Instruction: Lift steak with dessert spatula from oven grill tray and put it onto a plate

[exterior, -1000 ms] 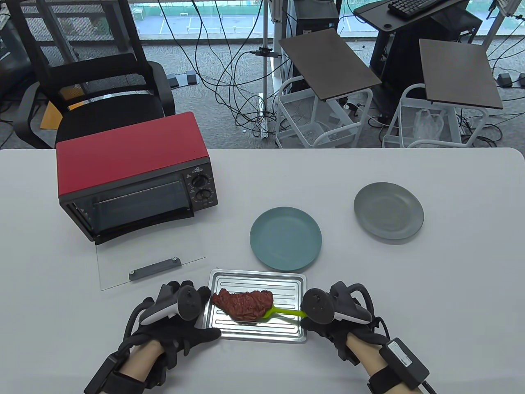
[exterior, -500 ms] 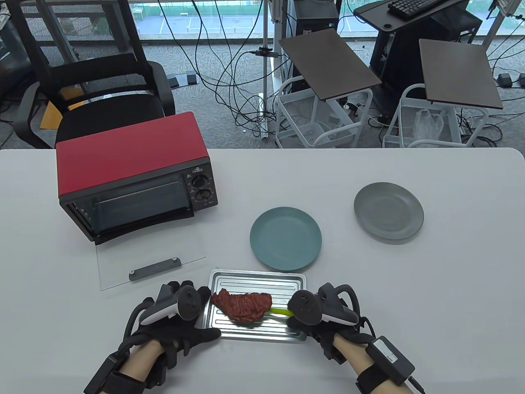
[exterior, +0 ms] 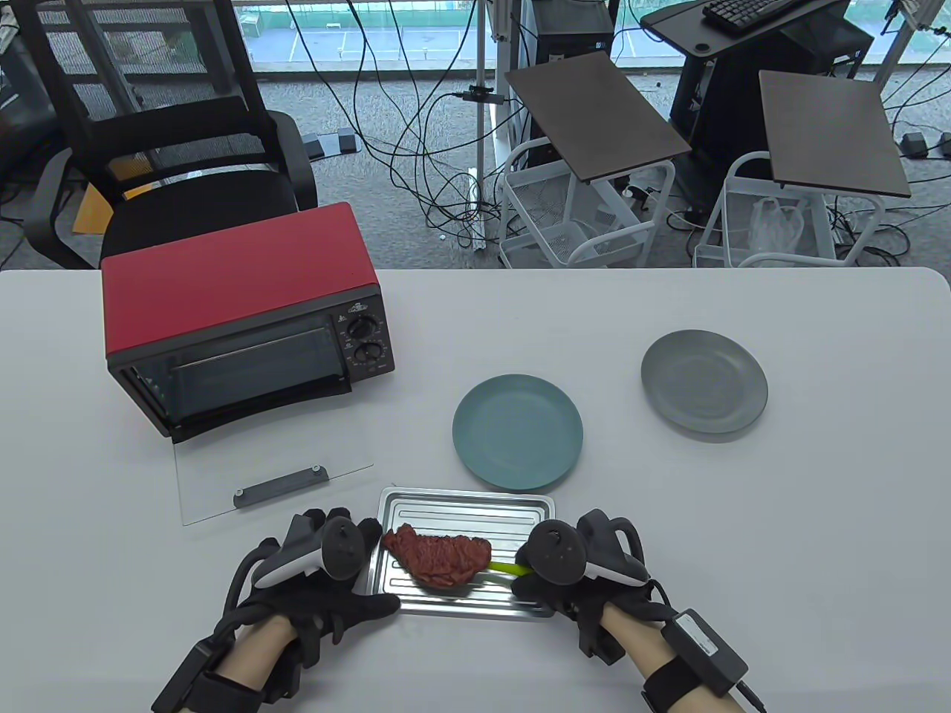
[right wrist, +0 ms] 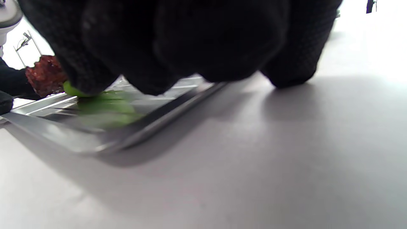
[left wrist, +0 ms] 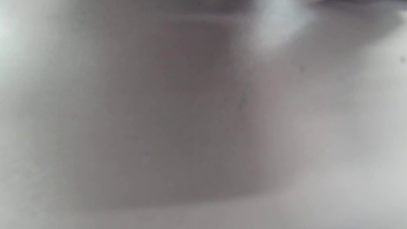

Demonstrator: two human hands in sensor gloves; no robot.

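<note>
White table [exterior: 780, 520]: bears everything, with the red and black toaster oven [exterior: 245, 319] at its back left, glass door folded down.
Round plates: a blue-green plate [exterior: 518, 431] lies just beyond the tray; a grey plate [exterior: 703, 381] sits farther right, well apart. Neither holds anything.
Ribbed silver oven grill tray [exterior: 520, 512]: lies at the near edge of the table, between the two hands.
Red-brown steak [exterior: 438, 557]: on the tray, left of centre, its left tip beside the left fingers.
Left hand [exterior: 312, 572]: rests flat at the tray's left rim, fingers straight and gripping nothing, apparently steadying it.
Right hand [exterior: 572, 572]: fingers curled round the handle of the lime-green dessert spatula [exterior: 505, 570]; only a short length of handle shows.
Step in hand: sliding the blade beneath the steak's right end. The lift looks not yet begun.
Next move: probably push further under, keep the blade level, raise, then carry to a plate, the blue-green one being nearest.
Views: the table view gives the layout; the right wrist view shows the gloved fingers [right wrist: 197, 38] over the green handle and the tray's rim close up, steak behind. Left wrist view is a grey blur.
</note>
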